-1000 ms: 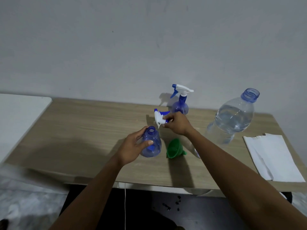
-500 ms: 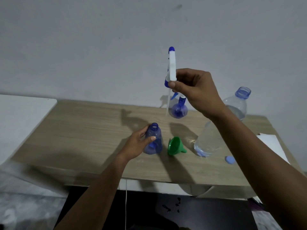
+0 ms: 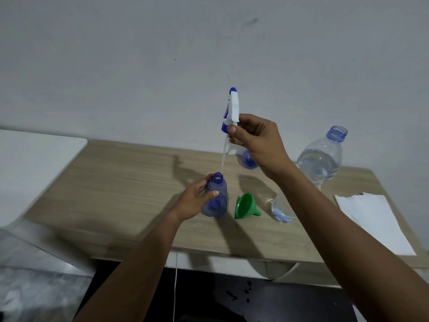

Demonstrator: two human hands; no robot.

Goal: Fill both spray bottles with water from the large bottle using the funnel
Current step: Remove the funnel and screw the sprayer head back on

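My left hand grips a small blue spray bottle standing on the wooden table, its neck open. My right hand holds the white and blue spray head high above it, and its thin dip tube hangs down to just over the open neck. A green funnel lies on its side right of the bottle. The second spray bottle stands behind, mostly hidden by my right hand. The large clear water bottle, uncapped and partly full, stands at the right.
A white paper sheet lies at the table's right end. A white surface adjoins the table on the left. The grey wall rises directly behind the table.
My right hand lifted the spray head off the small bottle and raised it, drawing the dip tube out. It now sits slightly lower than half a second ago. My left hand kept its hold.
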